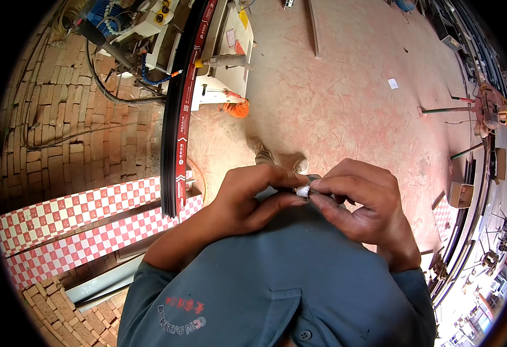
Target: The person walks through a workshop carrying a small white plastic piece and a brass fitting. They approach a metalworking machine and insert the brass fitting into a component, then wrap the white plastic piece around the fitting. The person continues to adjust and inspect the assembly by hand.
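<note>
Both hands meet in front of my shirt around one small white piece [303, 191], which looks rounded and short; its kind is too small to make out. My left hand [254, 195] pinches it between thumb and forefinger from the left. From the right, my right hand [364, 199] has its thumb and fingertips closed at the piece's other side. The fingertips cover much of it, and a darker bit shows at its left end.
Long dark profiles with a red printed film [183, 133] lie on my left, near a machine with a blue motor [104, 14]. Red-and-white checked profiles [91, 208] lie lower left. An orange coiled hose [237, 109] hangs ahead. A cardboard box [460, 195] stands at right.
</note>
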{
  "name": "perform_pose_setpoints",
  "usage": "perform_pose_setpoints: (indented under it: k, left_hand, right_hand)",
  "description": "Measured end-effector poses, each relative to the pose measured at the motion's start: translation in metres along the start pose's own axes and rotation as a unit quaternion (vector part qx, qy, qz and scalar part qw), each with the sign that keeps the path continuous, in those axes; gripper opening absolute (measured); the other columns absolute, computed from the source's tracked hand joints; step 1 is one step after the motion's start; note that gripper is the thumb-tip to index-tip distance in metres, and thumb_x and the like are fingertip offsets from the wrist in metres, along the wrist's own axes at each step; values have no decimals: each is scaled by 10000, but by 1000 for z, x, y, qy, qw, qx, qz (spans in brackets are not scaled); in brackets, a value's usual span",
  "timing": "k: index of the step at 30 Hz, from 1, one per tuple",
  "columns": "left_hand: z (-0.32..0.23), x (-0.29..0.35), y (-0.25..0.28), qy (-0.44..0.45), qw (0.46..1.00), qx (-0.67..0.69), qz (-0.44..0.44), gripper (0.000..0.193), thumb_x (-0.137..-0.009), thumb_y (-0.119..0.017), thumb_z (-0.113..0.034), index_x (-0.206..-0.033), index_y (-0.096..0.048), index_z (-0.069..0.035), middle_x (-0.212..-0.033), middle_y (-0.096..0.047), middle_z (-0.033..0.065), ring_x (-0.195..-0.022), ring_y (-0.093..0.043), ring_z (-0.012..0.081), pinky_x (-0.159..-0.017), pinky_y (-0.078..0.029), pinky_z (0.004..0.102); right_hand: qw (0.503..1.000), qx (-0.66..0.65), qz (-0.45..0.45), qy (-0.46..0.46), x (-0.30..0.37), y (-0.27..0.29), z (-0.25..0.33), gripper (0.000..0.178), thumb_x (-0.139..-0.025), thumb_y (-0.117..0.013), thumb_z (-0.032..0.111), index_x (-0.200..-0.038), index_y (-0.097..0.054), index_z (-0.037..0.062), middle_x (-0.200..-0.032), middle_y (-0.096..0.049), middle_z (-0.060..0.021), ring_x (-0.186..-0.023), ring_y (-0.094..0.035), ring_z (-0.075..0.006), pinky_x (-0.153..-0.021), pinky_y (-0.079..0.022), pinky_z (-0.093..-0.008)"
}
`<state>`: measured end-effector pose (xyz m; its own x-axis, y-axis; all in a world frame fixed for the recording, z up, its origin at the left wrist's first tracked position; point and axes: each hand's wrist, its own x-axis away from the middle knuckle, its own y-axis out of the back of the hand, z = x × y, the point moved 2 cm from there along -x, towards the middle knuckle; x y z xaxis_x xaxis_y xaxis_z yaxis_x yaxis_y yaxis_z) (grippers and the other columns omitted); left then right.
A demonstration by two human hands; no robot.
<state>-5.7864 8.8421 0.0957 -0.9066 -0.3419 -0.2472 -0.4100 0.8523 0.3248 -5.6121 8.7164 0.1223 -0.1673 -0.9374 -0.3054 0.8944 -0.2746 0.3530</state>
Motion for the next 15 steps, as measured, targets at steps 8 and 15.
perform_pose_setpoints:
  k: [8,15]
  left_hand:
    - [-2,0,1,16,999,-39,9,337,-772,-822,-30,-1072,-676,17,-1003,-754,147,-864,-750,262,-760,-592,333]
    - [1,1,0,61,997,48,29,269,-844,-747,21,-1095,-658,57,-978,-747,168,-855,-750,219,-720,-598,306]
  right_hand:
    - [999,38,6,-2,0,-4,1,179,-760,-764,-29,-911,-679,17,-786,-622,-91,-643,-625,-243,-554,-496,-339]
    - [993,-44,39,-101,0,-3,-5,152,-783,-753,3,-920,-688,15,-753,-618,-58,-631,-604,-143,-542,-464,-290]
